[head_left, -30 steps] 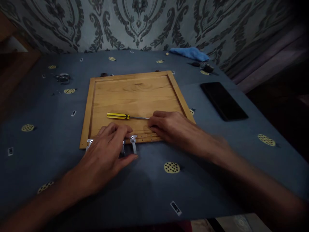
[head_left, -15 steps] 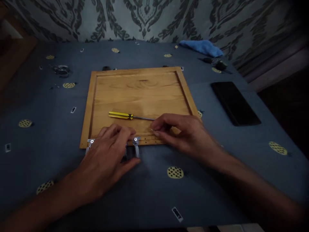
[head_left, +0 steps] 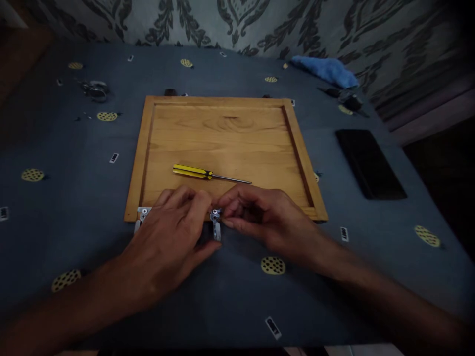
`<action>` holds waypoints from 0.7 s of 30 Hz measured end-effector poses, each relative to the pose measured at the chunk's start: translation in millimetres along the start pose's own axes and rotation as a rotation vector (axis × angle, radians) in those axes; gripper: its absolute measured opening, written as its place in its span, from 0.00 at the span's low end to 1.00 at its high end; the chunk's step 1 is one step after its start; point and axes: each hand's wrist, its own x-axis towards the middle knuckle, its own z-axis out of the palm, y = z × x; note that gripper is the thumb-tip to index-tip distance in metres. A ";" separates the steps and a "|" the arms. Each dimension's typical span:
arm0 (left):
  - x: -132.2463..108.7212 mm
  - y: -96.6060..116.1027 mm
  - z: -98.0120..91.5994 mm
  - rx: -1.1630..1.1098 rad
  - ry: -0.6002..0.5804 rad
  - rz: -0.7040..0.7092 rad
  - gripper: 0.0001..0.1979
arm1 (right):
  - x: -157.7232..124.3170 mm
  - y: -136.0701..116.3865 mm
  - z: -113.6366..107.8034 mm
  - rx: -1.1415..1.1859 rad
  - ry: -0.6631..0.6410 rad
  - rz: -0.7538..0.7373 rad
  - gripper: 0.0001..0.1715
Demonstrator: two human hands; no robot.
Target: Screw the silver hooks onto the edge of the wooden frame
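A framed wooden panel (head_left: 222,133) lies on the cloth-covered table. My left hand (head_left: 170,227) rests over its near edge, covering much of the metal hardware there, with the fingers on the wood and the thumb below the edge. Metal brackets with screws show on both sides of that hand, one at the left (head_left: 144,211) and one at the right (head_left: 215,225). My right hand (head_left: 260,215) is pinched close beside the right bracket; what its fingertips hold is too small to make out. A yellow and black screwdriver (head_left: 193,171) lies on the panel, beyond both hands.
A black flat device (head_left: 371,163) lies at the right. Behind it are a dark tool (head_left: 349,99) and a blue cloth (head_left: 326,71). Small metal hardware (head_left: 95,91) sits at the back left, by a patterned curtain (head_left: 241,24).
My right hand has moved left along the panel's near edge to the right bracket, uncovering the screwdriver's tip. The camera view has shifted slightly. My left hand keeps its place on the hardware.
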 end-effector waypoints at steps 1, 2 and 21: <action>0.0 -0.1 0.2 0.000 0.002 -0.006 0.18 | 0.6 -0.5 0.6 -0.001 -0.001 0.004 0.04; 0.1 -0.3 0.4 -0.003 0.003 -0.010 0.18 | 1.4 -0.8 1.1 -0.001 -0.002 0.008 0.03; -0.4 -0.7 -0.2 -0.034 0.024 0.036 0.21 | 19.3 -7.6 1.1 -0.011 -0.082 0.113 0.11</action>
